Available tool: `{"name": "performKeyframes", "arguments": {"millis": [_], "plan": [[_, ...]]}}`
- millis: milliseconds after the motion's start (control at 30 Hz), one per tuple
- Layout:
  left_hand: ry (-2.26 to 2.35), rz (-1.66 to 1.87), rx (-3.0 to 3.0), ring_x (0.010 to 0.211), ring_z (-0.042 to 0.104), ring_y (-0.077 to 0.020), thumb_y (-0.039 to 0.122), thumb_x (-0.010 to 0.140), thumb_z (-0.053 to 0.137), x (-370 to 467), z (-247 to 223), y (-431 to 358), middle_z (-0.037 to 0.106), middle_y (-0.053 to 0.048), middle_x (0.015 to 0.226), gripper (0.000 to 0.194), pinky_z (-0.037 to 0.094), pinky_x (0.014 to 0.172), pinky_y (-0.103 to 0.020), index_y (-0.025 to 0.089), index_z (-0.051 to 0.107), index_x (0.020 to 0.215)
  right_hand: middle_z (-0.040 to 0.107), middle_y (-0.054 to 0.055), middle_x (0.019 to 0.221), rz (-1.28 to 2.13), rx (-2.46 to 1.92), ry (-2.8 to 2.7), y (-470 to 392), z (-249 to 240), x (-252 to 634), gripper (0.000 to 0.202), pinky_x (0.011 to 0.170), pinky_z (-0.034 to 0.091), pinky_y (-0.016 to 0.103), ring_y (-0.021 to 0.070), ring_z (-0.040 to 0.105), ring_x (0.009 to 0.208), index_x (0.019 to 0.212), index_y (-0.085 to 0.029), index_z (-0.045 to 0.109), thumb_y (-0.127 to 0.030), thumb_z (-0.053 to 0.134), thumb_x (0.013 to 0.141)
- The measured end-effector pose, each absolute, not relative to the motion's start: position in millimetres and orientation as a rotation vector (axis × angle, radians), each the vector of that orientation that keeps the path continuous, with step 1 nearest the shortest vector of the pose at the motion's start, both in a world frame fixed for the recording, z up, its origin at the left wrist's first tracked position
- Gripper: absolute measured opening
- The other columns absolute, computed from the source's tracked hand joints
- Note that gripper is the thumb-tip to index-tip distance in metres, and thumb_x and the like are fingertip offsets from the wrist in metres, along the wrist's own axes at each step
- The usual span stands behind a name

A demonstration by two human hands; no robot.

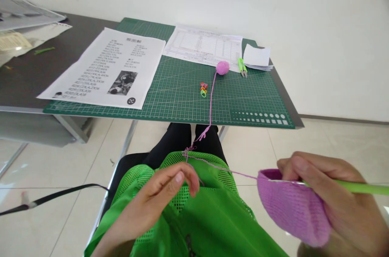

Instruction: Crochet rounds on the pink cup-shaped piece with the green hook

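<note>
My right hand grips a pink crocheted piece, cup-shaped, together with a hook with a green handle. The hook's metal shaft lies along the piece's upper edge. My left hand is over my lap, its fingers curled around pink yarn that runs across to the piece. Tangled yarn lies just above my left hand, and a strand goes up over the table edge to a pink yarn ball on the green cutting mat.
On the mat are a printed pattern sheet, a form, small white papers, green snips and colored stitch markers. More papers and plastic bags lie at the far left. A black strap hangs at lower left.
</note>
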State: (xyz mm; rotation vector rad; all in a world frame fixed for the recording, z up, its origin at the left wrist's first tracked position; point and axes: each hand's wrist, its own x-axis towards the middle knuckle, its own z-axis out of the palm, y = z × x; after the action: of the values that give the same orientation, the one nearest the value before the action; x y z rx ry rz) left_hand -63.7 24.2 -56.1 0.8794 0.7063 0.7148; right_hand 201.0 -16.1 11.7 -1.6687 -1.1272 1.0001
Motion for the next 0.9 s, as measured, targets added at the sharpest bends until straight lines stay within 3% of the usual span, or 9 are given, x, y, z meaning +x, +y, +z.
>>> {"name": "performKeyframes", "arguments": {"millis": [100,233,333,433,500,600,667,767,900], "plan": [[0.475,0.613,0.663,0.052,0.056,-0.0142,0.057,0.099,0.045,-39.5,-61.8,11.7,0.058,-0.001,0.056,0.057,0.051,0.092,-0.046,0.013,0.07,0.072,0.052,-0.003,0.051,1.122,-1.652,-1.119,-11.9,9.3,178.2,0.044,0.041,0.033,0.018,0.0083,0.047,0.045,0.055,-0.019,0.059,-0.044,0.064,0.091],[0.482,0.743,0.424,0.086,0.067,-0.0103,0.038,0.108,0.021,-9.3,-63.1,17.7,0.067,-0.003,0.089,0.051,0.051,0.095,-0.03,0.023,0.07,0.103,0.045,-0.004,0.047,1.082,-1.605,-1.356,-11.5,2.7,160.7,0.049,0.04,0.027,0.019,0.0065,0.039,0.043,0.054,-0.018,0.053,-0.042,0.055,0.097],[0.513,0.838,0.403,0.107,0.065,-0.0085,0.03,0.109,0.017,-5.5,-55.1,30.2,0.069,-0.002,0.11,0.053,0.048,0.102,-0.029,0.03,0.068,0.119,0.041,-0.005,0.047,1.016,-1.584,-1.458,-12.7,-2.0,156.5,0.05,0.041,0.024,0.02,0.0054,0.037,0.043,0.055,-0.017,0.05,-0.04,0.052,0.099],[0.548,0.976,0.509,0.11,0.064,-0.0123,0.042,0.107,0.03,-14.8,-48.8,33.4,0.072,0.0,0.113,0.044,0.045,0.106,-0.03,0.033,0.07,0.123,0.042,-0.005,0.046,0.951,-1.574,-1.465,-13.0,-3.4,155.7,0.049,0.041,0.024,0.02,0.0045,0.037,0.042,0.055,-0.017,0.053,-0.037,0.052,0.1],[0.582,1.036,0.63,0.108,0.063,-0.0168,0.048,0.1,0.052,-22.6,-48.6,29.3,0.074,-0.001,0.112,0.035,0.039,0.11,-0.029,0.03,0.073,0.122,0.043,-0.006,0.045,0.896,-1.563,-1.469,-12.5,-2.6,156.0,0.048,0.04,0.025,0.02,0.004,0.037,0.04,0.055,-0.017,0.055,-0.033,0.051,0.1],[0.666,0.993,0.779,0.115,0.058,-0.0202,0.021,0.085,0.078,-30.3,-51.3,21.0,0.077,-0.005,0.111,0.026,0.019,0.119,-0.025,0.018,0.08,0.111,0.043,-0.007,0.045,0.785,-1.545,-1.47,-11.1,-0.7,156.2,0.045,0.037,0.024,0.018,0.0032,0.037,0.038,0.057,-0.018,0.056,-0.029,0.051,0.101],[0.703,0.942,0.794,0.103,0.059,-0.0185,0.009,0.083,0.077,-31.4,-51.8,18.1,0.077,-0.005,0.097,0.015,0.022,0.115,-0.023,0.016,0.084,0.094,0.044,-0.007,0.046,0.697,-1.534,-1.486,-10.0,-0.7,155.6,0.044,0.036,0.025,0.017,0.0028,0.038,0.038,0.057,-0.018,0.051,-0.027,0.053,0.1],[0.688,0.888,0.683,0.078,0.055,-0.0147,0.019,0.087,0.075,-28.1,-46.9,18.7,0.066,-0.002,0.073,0.018,0.044,0.085,-0.022,0.018,0.081,0.07,0.047,-0.007,0.048,0.562,-1.48,-1.559,-8.5,-3.9,154.1,0.04,0.036,0.026,0.016,0.0022,0.04,0.039,0.059,-0.018,0.046,-0.021,0.055,0.098],[0.606,0.848,0.387,0.067,0.051,-0.0073,0.039,0.086,0.076,-17.1,-35.4,21.7,0.057,0.003,0.068,0.021,0.047,0.068,-0.015,0.02,0.082,0.08,0.046,-0.006,0.051,0.379,-1.373,-1.688,-6.5,-9.1,151.7,0.033,0.04,0.029,0.019,0.0036,0.042,0.043,0.063,-0.018,0.048,-0.013,0.055,0.094]]}}
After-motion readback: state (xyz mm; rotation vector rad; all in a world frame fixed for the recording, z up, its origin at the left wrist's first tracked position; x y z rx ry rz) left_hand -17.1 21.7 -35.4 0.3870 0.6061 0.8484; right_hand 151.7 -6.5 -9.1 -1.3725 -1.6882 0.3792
